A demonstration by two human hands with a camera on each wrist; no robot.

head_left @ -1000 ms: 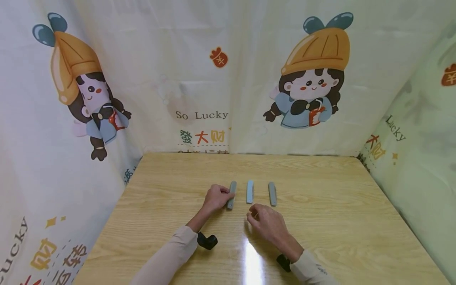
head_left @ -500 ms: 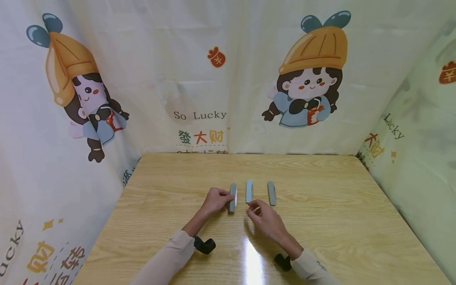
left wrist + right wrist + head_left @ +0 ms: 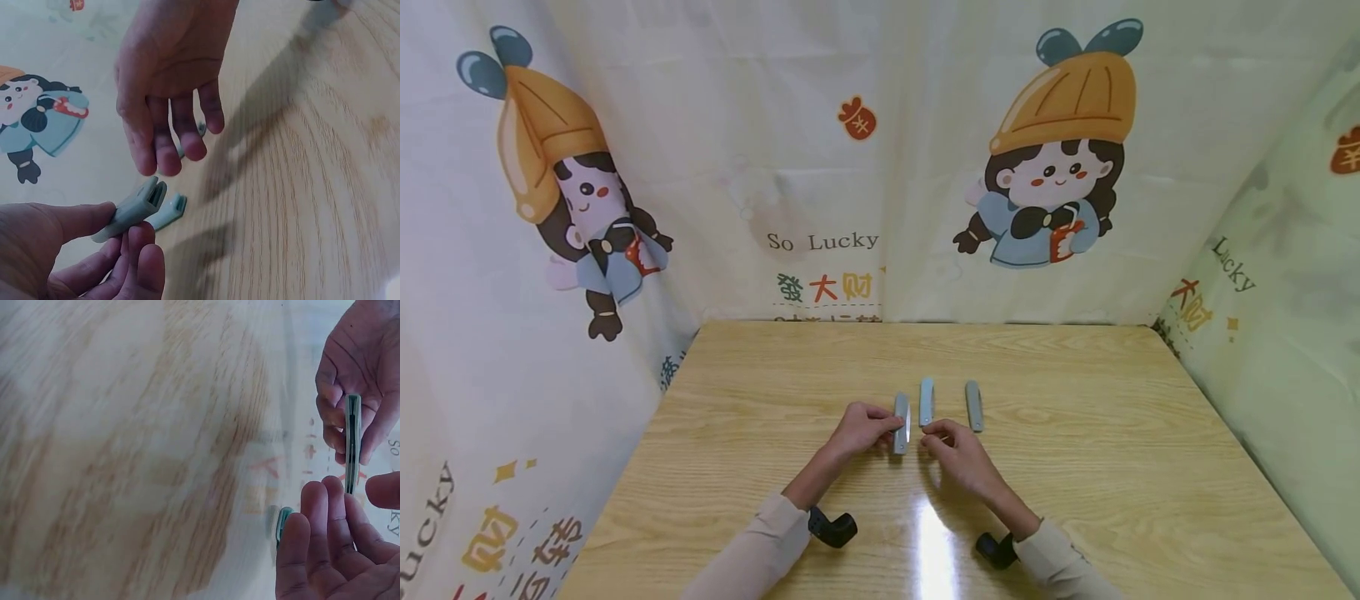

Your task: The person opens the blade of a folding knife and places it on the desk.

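My left hand pinches a grey-green folding knife between thumb and fingers, raised near the table's middle. A shiny strip shows along the knife's right side in the head view; its long slot faces the right wrist camera. To its right, my right hand holds nothing, fingers loosely extended and thumb apart. Those fingertips come close to the held knife in the right wrist view. Just beyond them lies a light blue folding knife, and farther right another grey-green one.
The wood-grain table reaches back to a printed curtain with cartoon figures, which also hangs along both sides. A black wrist camera sits at the left wrist, another black camera at the right.
My left hand has lifted the grey-green knife and brought it right and nearer to me, turning it so the shiny strip shows. My right hand has shifted only slightly.
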